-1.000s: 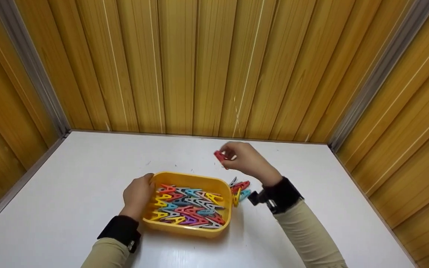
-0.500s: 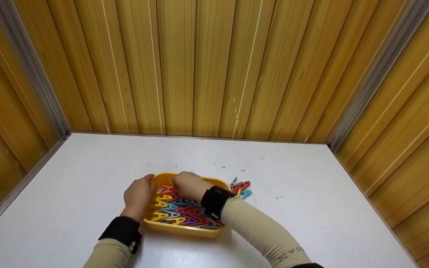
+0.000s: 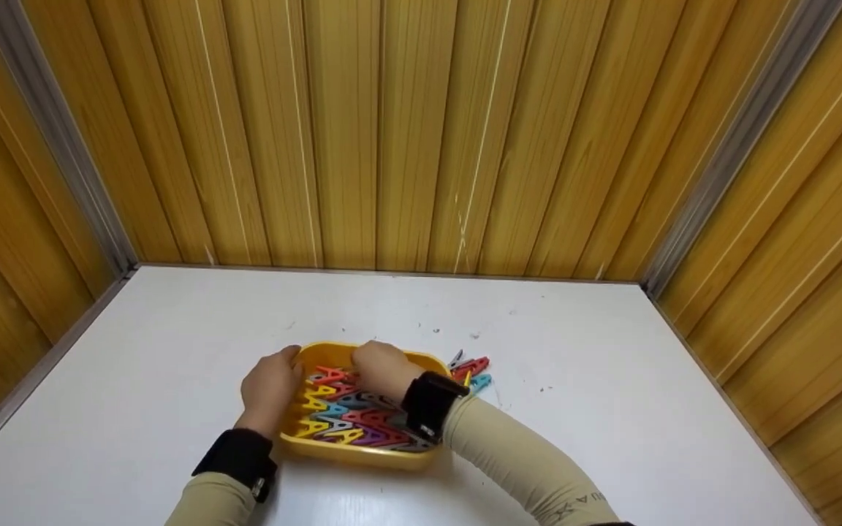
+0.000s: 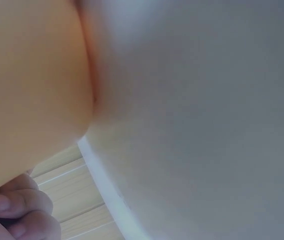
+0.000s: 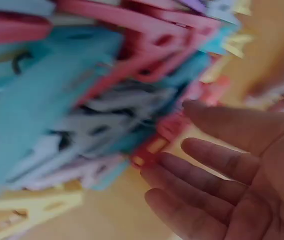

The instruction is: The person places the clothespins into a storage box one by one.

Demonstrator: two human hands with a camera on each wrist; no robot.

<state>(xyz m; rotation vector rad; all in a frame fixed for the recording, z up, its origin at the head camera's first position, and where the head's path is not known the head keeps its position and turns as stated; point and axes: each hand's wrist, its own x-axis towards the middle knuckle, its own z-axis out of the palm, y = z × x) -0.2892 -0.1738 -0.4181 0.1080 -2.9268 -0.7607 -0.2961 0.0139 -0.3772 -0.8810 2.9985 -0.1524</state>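
Note:
Neat rows of plastic clothespins (image 3: 333,408) in several colours lie in a yellow plastic bin (image 3: 359,456) on the white table. My left hand (image 3: 270,386) grips the bin's left rim; curled fingers (image 4: 24,202) show beside its wall in the left wrist view. Reaching over the far side of the bin, my right hand (image 3: 383,369) is down among the rows. The right wrist view shows its thumb and fingertips on a red clothespin (image 5: 149,152), pinched beside grey and teal ones. From the head, the right hand and wrist hide part of the rows.
Outside the bin's right side lies a small heap of loose clothespins, among them a red clothespin (image 3: 473,366) and a teal clothespin (image 3: 481,382). Wood-patterned panels (image 3: 406,146) wall the table (image 3: 611,424) at the back and both sides. Dark specks dot the tabletop behind the bin.
My right hand has carried a red clothespin from above the table behind the bin down into the bin, then shifted slightly right. My left hand keeps its grip on the rim.

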